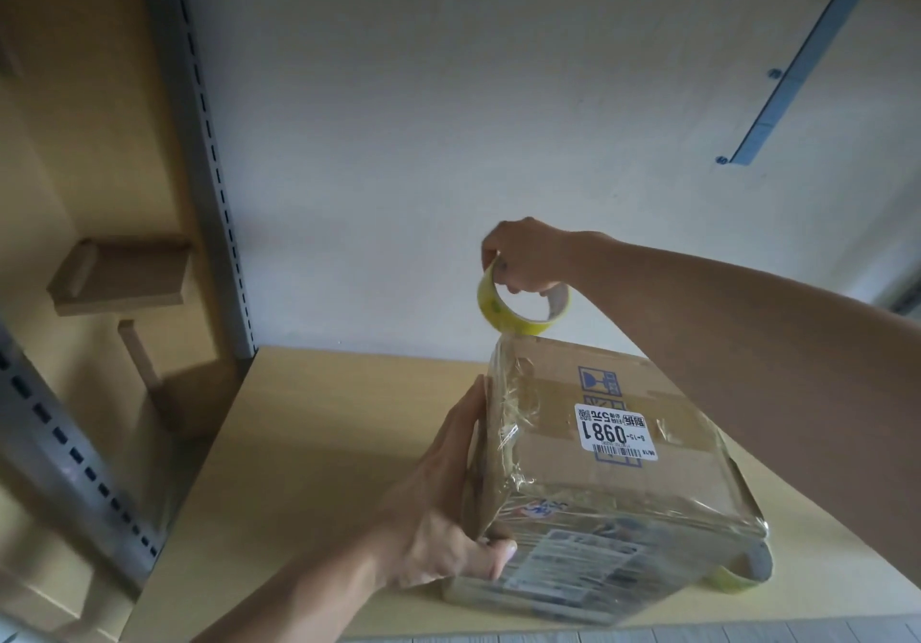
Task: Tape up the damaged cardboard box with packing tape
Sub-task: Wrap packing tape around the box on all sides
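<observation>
Surrounding cardboard box [563, 478], shelf upright [209, 183], small carton [124, 276], tape roll [491, 312]

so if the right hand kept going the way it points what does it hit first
Probably the white wall. The right hand, gripping the roll above the box's far corner, points left and away, and nothing shows between it and the wall, though depth is unclear.

Brown cardboard box [588, 488] with blue printed symbols and a white label [615, 430] bearing black digits and a barcode; yellow tape roll [489, 304]; pale tan worktop [324, 443]; white wall [423, 119]; grey upright [209, 144] with dark slots; blue strip [792, 74]
</observation>
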Tool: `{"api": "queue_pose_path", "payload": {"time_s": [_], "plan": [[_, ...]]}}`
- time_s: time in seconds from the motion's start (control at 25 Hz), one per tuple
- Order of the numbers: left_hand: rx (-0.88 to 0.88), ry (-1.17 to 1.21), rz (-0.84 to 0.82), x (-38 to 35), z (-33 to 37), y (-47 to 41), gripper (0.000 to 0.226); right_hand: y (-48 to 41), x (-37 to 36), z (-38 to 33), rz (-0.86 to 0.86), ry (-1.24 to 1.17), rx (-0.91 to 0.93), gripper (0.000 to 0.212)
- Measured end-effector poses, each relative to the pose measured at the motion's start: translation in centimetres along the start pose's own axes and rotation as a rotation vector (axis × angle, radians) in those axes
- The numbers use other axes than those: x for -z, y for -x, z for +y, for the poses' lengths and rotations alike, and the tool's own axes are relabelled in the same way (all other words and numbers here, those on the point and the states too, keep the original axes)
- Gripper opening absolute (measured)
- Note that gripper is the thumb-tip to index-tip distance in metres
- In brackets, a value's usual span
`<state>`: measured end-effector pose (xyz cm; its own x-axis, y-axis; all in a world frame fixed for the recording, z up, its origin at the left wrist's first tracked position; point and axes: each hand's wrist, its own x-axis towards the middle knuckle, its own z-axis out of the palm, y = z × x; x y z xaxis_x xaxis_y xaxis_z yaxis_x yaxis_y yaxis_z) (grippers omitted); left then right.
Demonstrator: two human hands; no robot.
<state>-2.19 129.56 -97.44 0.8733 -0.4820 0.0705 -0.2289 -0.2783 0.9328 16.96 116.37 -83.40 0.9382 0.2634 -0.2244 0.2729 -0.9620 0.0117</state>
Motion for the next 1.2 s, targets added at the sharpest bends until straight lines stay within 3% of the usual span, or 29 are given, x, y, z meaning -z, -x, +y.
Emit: {"api": "queue_pose_path", "payload": {"time_s": [0.12,0.28,0.4,0.52,0.64,0.72,0.84,0.96,1.08,1.2], "plan": [[-0.017,-0.035,-0.063,1.0,-0.6,-0.4,0.147,1.1,-0.4,1.6,-0.159,-0.031,-0.102,0.025],[-0.082,-0.068,-0.096,2.3,0.3,-2.6,0.162,2.0,0.9,3.2,-0.189,0.037,-0.15,0.036],[-0.113,-0.028,-0.15,1.3,0.5,-5.4,0.164,2.4,2.0,4.6,-0.217,-0.012,-0.207,0.03],[0.015,0.138,-0.018,0.2,-0.3,-6.3,0.17,3.6,3.3,5.4,-0.276,-0.374,-0.262,0.034],[-0.039,0.047,0.004,-2.5,0.0,-4.1,0.169,6.2,3.9,5.3,-0.366,-0.839,-0.309,0.009],[-0.025,0.067,0.081,-3.7,0.7,-2.4,0.168,7.9,3.1,4.4,-0.254,-1.035,-0.276,0.005],[0.005,-0.011,0.143,-4.7,2.5,-3.5,0.168,11.1,1.1,3.0,0.108,-1.18,-0.319,0.013],[0.028,-0.078,0.15,-5.0,4.0,-3.0,0.169,14.3,0.3,1.6,0.278,-1.037,-0.379,0.018],[0.046,-0.122,0.167,-5.6,4.4,-2.5,0.169,16.6,0.9,0.8,0.25,-0.73,-0.357,0.024],[0.062,-0.104,0.181,-5.8,4.3,-2.0,0.169,18.6,1.1,1.0,0.238,-0.611,-0.358,0.023]]}}
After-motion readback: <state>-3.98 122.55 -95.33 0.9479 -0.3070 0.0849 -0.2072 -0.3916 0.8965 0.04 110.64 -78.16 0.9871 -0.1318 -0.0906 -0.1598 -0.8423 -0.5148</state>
